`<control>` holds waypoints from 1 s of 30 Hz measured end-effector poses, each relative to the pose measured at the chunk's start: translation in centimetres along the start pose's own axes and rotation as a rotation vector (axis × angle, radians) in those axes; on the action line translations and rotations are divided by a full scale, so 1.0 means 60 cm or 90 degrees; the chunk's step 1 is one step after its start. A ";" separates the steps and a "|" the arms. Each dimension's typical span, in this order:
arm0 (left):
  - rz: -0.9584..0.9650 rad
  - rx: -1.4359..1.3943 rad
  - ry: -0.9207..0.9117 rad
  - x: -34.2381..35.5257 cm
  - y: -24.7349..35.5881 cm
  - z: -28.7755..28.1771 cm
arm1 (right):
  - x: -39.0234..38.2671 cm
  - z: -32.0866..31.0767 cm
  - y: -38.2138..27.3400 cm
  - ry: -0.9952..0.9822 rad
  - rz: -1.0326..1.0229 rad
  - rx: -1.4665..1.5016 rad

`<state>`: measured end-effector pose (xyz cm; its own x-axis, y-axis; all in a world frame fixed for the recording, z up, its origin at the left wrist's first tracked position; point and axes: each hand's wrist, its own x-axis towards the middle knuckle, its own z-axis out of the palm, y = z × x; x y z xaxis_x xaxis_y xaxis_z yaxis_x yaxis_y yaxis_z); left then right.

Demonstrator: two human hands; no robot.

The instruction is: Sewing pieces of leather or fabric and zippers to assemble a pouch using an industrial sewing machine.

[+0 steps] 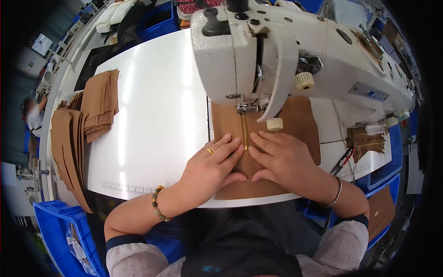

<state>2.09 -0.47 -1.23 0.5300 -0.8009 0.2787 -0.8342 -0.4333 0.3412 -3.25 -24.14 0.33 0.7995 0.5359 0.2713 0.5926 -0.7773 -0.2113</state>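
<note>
A brown fabric piece lies under the needle area of a white sewing machine. A gold-toned zipper runs from the presser foot toward me, its pull near my fingertips. My left hand presses flat on the fabric left of the zipper, fingers stretched out. On the zipper's right side, my right hand also lies on the fabric with its fingers extended. Both thumbs point inward, close to each other, below the zipper's near end.
Stacks of brown fabric pieces sit at the table's left. Small thread snips and a bundle of zippers lie at the right. Blue bins stand beside the table. Another person sits far left.
</note>
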 end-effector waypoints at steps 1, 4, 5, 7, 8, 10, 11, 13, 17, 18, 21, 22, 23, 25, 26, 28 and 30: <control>-0.001 -0.001 0.017 0.000 -0.001 -0.002 | 0.001 0.000 -0.001 -0.006 0.006 0.000; 0.019 0.056 -0.007 0.001 -0.004 -0.005 | 0.002 -0.002 -0.003 -0.010 -0.003 -0.009; 0.024 0.055 -0.012 0.001 -0.005 -0.004 | 0.002 -0.002 -0.003 -0.013 -0.009 -0.011; 0.023 0.055 -0.013 0.001 -0.008 -0.003 | 0.003 -0.002 -0.002 -0.024 -0.002 -0.013; 0.034 0.053 -0.014 0.001 -0.010 -0.003 | 0.003 -0.002 -0.001 -0.026 -0.008 -0.014; 0.042 0.051 -0.013 0.003 -0.014 -0.001 | 0.005 0.000 0.002 -0.023 -0.012 -0.022; 0.044 0.056 -0.012 0.005 -0.017 0.001 | 0.007 0.001 0.004 -0.024 -0.016 -0.022; 0.044 0.062 -0.009 0.012 -0.024 0.003 | 0.012 0.002 0.011 -0.013 0.004 -0.019; 0.048 0.070 0.007 0.029 -0.041 0.007 | 0.025 0.002 0.027 -0.011 0.017 -0.019; 0.047 0.070 0.001 0.033 -0.045 0.007 | 0.029 0.003 0.031 0.002 0.011 -0.024; 0.040 0.071 0.010 0.043 -0.054 0.008 | 0.037 0.005 0.041 0.022 0.021 -0.018; 0.039 0.074 0.011 0.046 -0.057 0.008 | 0.039 0.006 0.044 0.030 0.035 -0.005; 0.031 0.076 0.026 0.049 -0.059 0.009 | 0.041 0.007 0.047 0.029 0.036 -0.006; 0.022 0.076 0.042 0.055 -0.064 0.011 | 0.044 0.009 0.054 0.034 0.056 0.012; 0.021 0.078 0.048 0.057 -0.066 0.011 | 0.045 0.010 0.057 0.033 0.053 0.011; 0.017 0.080 0.058 0.059 -0.069 0.012 | 0.047 0.013 0.063 0.062 0.061 0.058; 0.009 0.093 0.020 0.059 -0.069 0.013 | 0.046 0.017 0.065 0.069 0.061 0.070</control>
<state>7.32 -1.82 -2.38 0.5212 -0.7945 0.3116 -0.8533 -0.4797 0.2042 1.40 -25.36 -0.70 0.8416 0.4175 0.3426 0.5254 -0.7798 -0.3405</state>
